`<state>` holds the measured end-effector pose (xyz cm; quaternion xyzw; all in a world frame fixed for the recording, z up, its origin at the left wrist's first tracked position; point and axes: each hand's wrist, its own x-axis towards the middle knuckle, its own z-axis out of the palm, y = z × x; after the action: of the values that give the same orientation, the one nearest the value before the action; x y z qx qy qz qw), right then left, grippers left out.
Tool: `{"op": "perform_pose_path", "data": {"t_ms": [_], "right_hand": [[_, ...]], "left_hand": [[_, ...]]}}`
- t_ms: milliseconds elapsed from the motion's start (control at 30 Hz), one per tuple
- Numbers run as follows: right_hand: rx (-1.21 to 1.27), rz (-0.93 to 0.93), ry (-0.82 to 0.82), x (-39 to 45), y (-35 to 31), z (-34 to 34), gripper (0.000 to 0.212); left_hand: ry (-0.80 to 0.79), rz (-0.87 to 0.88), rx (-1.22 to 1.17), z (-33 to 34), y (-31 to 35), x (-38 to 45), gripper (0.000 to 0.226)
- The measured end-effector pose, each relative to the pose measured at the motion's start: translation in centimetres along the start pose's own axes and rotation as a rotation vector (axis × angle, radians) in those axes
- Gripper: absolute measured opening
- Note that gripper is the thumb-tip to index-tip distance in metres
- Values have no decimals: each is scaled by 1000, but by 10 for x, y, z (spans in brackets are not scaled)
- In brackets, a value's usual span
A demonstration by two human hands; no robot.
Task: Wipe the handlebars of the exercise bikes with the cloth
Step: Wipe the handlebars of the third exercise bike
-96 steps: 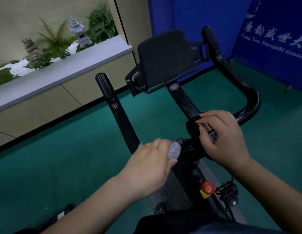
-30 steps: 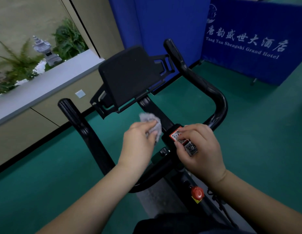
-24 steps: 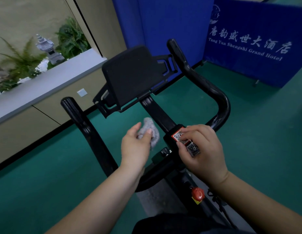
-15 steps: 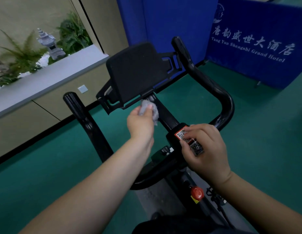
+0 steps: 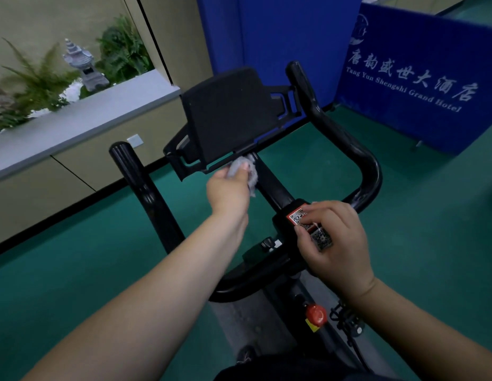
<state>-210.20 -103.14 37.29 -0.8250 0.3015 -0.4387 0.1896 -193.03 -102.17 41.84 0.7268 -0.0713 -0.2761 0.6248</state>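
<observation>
**Gym corner, green floor: cloth at the stem under the console**

Green carpeted floor (image 5: pixel 74 284), beige panelled wall with a grey ledge (image 5: pixel 82 119) on the left, ferns and a small grey stone lantern ornament (image 5: pixel 84 67) on it. Blue fabric banner with white lettering (image 5: pixel 420 78) at back right.

Black exercise bike with looped black tubular handlebars (image 5: pixel 357 149) fills the centre. Black rectangular console pad (image 5: pixel 228 114) sits on top of the black centre stem (image 5: pixel 269 185).

Left hand (image 5: pixel 229 191): arm stretched forward, fingers curled round a crumpled grey cloth (image 5: pixel 246 171). Cloth is bunched, pressed where the stem meets the console's lower edge; part of it hangs to the right of the fingers, against the stem. Console directly above the grip, left handlebar post (image 5: pixel 137 182) off to the left of it, apart.

Right hand (image 5: pixel 335 243): fingers curled over the black clamp block (image 5: pixel 294 218) at the stem base, gripping it, fingertips lying across the red-bordered QR code stickers (image 5: pixel 308 224). Right handlebar bend is just beyond the knuckles; can't tell if it touches them.

Below the right wrist: red round knob (image 5: pixel 316 314) with a yellow tag under it, on the frame. Black cable bundle (image 5: pixel 346 320) just right of that. Small black lever (image 5: pixel 266 243) sits left of the right-hand grip, between the two forearms.
</observation>
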Motion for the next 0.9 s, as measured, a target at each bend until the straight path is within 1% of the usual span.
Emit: {"op": "perform_pose_path", "data": {"t_ms": [33, 67, 167, 233, 300, 400, 533, 633, 733, 800, 867, 900], "right_hand": [[1, 4, -5, 0, 0, 0, 8], [3, 8, -8, 0, 0, -1, 8], [4, 12, -40, 2, -1, -3, 8], [-3, 20, -101, 6, -2, -5, 9], [0, 65, -176, 14, -4, -9, 11], [18, 153, -241, 33, -8, -17, 15], [75, 193, -394, 62, -23, -15, 24], [178, 265, -536, 75, -34, -8, 18], [230, 320, -531, 90, -27, -1, 18], [283, 347, -555, 107, -14, 0, 15], [344, 342, -675, 127, 0, -2, 11], [318, 312, -751, 136, 6, -2, 9]], "left_hand": [[7, 27, -2, 2, 0, -1, 5], [-3, 45, 11, 3, -3, -5, 9], [-134, 30, 90, -8, -16, -28, 20], [-211, 28, 145, -23, -19, -41, 27], [-246, 122, 233, -37, -18, -51, 36], [-289, 290, 369, -49, -16, -67, 49], [-307, 469, 500, -50, -18, -82, 59], [-322, 508, 546, -53, -16, -85, 71], [-328, 503, 628, -65, -21, -85, 86], [-328, 515, 750, -75, -29, -83, 82], [-371, 572, 898, -83, -36, -84, 65], [-405, 600, 978, -85, -37, -87, 57]]}}
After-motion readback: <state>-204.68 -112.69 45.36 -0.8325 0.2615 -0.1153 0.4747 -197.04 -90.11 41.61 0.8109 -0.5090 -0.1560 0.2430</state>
